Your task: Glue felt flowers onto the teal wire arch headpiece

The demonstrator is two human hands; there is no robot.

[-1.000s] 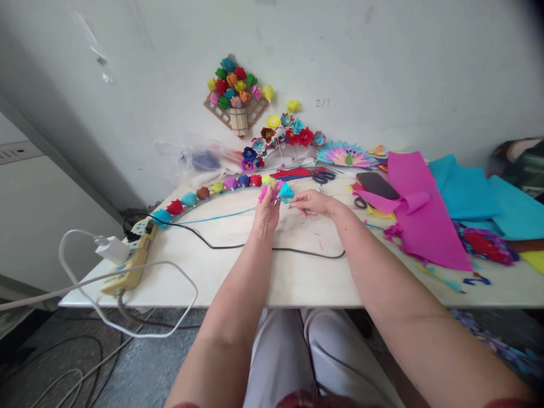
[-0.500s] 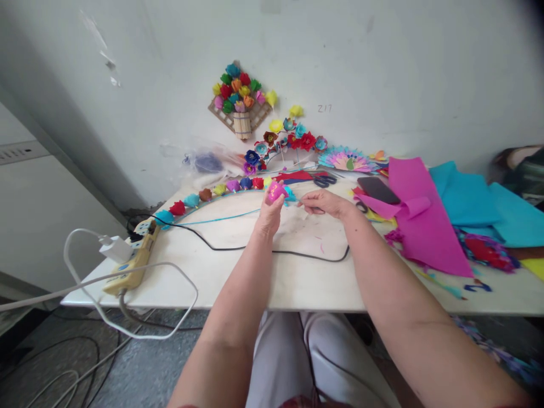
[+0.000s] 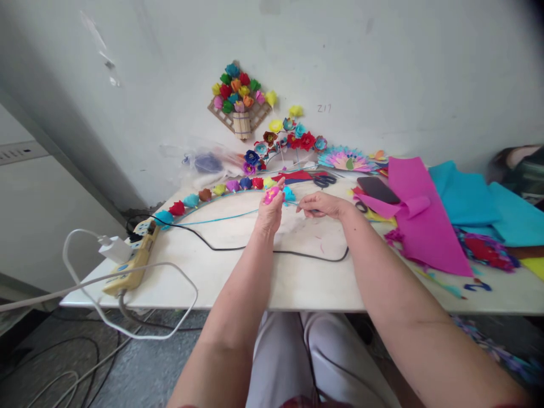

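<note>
My left hand is closed around a pink paper flower above the table, its thumb and fingers pressed against the petals. A light-blue paper flower shows just right of that hand. My right hand pinches the end of a thin blue cord that runs from the left hand; the exact grip is small and partly hidden. Another stretch of blue cord trails left across the table. Behind it curves a garland of coloured paper flowers.
A yellow power strip with plugs and a black cable lie on the table. Scissors, a dark phone and magenta sheet material lie to the right. A flower basket decoration hangs on the wall.
The pink flower has turned in my left hand and sits slightly farther left and lower, with the fingertips now showing above it. My right hand has shifted slightly left.
</note>
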